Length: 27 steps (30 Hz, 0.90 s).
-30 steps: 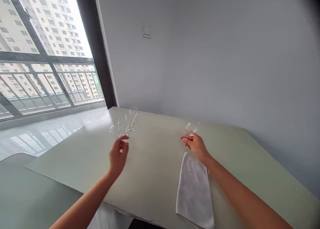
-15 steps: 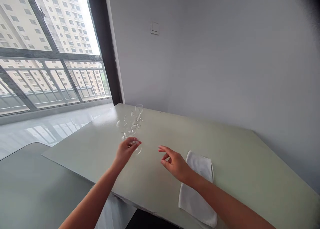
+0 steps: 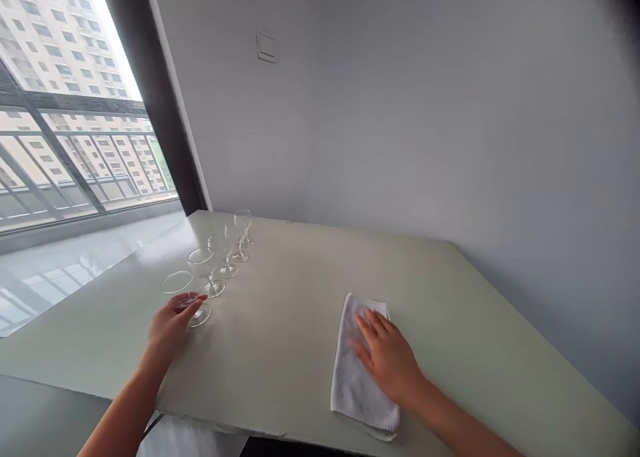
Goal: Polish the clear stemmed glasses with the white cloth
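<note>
At the near end of a row of clear stemmed wine glasses, my left hand (image 3: 170, 327) is closed around the nearest wine glass (image 3: 201, 316). That glass stands upright, its foot on or very close to the table; the fingers hide part of its bowl and stem. Behind it, several more wine glasses (image 3: 215, 288) run upright toward the back of the table. My right hand (image 3: 393, 360) is open, palm down with fingers spread, over a folded white cloth (image 3: 350, 384). The fingers appear to rest on the cloth's upper part.
The pale green table (image 3: 280, 324) reaches to the grey wall (image 3: 400, 130), which carries a light switch (image 3: 267, 46). A window (image 3: 75, 144) with a railing beyond it is at the left. The table's front edge (image 3: 210, 425) runs along the bottom.
My right hand has moved onto the cloth and its fingers have spread. My left hand stays at the nearest wine glass. The view has swung right, so the glasses appear farther left.
</note>
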{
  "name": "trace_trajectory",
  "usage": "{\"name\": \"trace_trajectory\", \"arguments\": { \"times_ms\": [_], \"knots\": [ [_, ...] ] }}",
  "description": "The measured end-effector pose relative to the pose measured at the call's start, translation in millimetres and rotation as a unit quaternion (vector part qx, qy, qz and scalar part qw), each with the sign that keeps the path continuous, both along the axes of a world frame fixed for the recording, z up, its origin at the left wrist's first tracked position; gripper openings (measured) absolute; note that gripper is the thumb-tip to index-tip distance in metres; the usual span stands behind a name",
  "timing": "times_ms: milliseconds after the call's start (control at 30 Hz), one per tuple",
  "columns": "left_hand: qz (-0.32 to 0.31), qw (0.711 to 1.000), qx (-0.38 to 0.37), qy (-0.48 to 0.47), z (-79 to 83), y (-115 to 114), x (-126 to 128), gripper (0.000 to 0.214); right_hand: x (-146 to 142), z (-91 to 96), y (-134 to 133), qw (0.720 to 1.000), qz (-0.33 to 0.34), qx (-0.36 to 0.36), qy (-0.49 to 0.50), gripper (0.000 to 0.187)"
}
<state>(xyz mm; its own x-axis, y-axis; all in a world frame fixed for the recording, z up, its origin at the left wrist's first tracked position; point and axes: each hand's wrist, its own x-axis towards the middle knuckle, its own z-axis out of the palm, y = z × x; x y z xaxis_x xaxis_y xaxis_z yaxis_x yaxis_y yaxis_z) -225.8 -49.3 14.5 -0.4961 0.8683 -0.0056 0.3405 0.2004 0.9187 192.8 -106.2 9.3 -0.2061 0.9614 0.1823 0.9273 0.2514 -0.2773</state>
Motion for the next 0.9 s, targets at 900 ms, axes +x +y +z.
{"name": "trace_trajectory", "arguments": {
  "times_ms": [900],
  "knots": [
    [-0.209, 0.954, 0.163, 0.141, -39.6, -92, 199, 0.019, -57, -5.7, 210, 0.973, 0.228, -0.023, 0.037, 0.043]
  ]
}}
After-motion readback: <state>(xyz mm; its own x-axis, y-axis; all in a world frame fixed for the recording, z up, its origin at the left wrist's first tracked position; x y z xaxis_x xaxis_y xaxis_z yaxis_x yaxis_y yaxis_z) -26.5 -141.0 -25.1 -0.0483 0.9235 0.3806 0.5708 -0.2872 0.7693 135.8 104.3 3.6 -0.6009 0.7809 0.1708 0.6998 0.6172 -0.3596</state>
